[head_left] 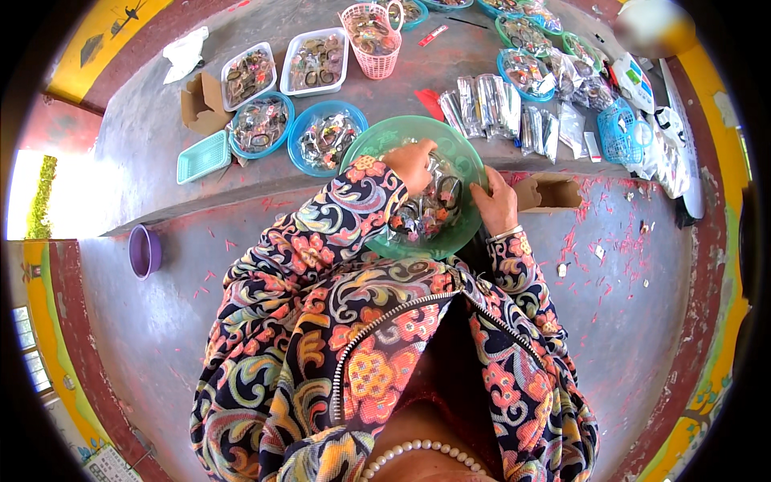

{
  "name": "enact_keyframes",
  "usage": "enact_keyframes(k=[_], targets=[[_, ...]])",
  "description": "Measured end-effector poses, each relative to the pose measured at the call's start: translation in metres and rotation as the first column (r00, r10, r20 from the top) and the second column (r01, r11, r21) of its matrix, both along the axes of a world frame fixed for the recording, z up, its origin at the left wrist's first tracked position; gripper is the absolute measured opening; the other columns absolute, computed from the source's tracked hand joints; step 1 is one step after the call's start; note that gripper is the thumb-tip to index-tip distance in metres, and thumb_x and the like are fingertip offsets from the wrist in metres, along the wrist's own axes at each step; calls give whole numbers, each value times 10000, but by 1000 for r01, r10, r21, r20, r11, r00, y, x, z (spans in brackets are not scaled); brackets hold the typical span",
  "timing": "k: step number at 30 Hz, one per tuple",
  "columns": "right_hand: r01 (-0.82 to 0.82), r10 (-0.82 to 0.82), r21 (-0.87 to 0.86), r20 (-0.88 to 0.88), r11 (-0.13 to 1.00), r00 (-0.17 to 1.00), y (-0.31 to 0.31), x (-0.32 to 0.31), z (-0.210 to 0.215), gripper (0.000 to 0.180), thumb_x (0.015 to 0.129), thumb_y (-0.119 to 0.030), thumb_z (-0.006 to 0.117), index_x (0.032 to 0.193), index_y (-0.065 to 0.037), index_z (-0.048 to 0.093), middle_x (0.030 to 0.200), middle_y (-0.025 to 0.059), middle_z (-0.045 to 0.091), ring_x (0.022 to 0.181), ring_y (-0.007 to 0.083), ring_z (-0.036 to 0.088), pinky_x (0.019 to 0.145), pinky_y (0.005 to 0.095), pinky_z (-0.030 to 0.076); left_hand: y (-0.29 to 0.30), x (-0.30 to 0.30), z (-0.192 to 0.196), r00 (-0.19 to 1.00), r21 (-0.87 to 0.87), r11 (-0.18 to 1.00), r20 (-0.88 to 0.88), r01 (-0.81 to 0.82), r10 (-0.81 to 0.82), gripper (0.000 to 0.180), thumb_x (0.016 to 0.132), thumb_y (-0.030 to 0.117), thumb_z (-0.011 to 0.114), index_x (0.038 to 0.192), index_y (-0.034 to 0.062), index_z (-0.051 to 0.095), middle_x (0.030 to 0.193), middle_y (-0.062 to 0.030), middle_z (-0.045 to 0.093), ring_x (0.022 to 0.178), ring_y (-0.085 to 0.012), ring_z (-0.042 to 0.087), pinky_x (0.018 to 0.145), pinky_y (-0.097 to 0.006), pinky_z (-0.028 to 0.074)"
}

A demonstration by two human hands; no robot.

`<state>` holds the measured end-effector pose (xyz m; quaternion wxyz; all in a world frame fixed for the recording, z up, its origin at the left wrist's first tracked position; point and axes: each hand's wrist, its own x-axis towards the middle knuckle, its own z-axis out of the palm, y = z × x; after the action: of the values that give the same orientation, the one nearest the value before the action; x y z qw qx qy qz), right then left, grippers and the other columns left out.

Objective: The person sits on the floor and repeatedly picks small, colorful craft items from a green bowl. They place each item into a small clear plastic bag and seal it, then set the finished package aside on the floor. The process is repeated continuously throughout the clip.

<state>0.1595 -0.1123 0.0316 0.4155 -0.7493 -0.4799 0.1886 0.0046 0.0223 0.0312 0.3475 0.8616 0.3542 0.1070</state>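
A translucent green plastic basin (377, 132) is tilted toward me at the table's near edge. Inside lie several small clear-wrapped packets (434, 209) with dark bands and colourful pieces. My left hand (412, 166) reaches into the basin over the packets, its fingers curled together; whatever they hold is hidden. On the basin's right rim, my right hand (498, 202) grips the edge, thumb on the inner side. Both sleeves are of dark flowered cloth.
Blue bowls (295, 132), white trays (284, 72) and a pink basket (376, 60) with more packets stand on the table. Flat clear-wrapped packs (490, 108) lie to the right, near a blue basket (617, 128). A cardboard box (548, 195) and purple tub (145, 251) sit below.
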Motion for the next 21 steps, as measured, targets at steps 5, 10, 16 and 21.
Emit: enact_keyframes(k=[5,10,16,21], targets=[[26,-26,-9,-2,1000,1000,1,0,-3,360,727,-180,578,1058,-45,533,734,160,595,655,287,583,607,347,438,10,-5,0,956,-353,932,293,79,31,440,680,72,625,1097,26,495,764,-44,587,691,-125,558,644,-271,432],[18,-18,-8,-8,1000,1000,0,4,-11,378,729,-194,588,1062,-26,525,723,165,593,641,286,580,598,349,437,28,-10,-1,801,-552,824,547,127,243,207,730,31,597,928,-26,578,797,-35,598,681,-89,551,637,-215,445],[12,-5,-41,166,999,986,2,-1,15,470,721,-183,615,1146,-41,473,956,170,579,840,313,561,720,348,442,38,-22,8,726,-859,440,476,262,497,156,766,30,594,916,-6,573,784,-54,608,678,-104,586,595,-210,470],[-196,108,177,413,965,904,10,-20,65,524,650,-74,654,1145,-85,482,1143,124,479,1033,317,462,859,379,386,39,-24,8,742,-855,130,503,503,443,158,787,39,569,931,-26,557,884,-106,608,739,-142,596,671,-270,497]])
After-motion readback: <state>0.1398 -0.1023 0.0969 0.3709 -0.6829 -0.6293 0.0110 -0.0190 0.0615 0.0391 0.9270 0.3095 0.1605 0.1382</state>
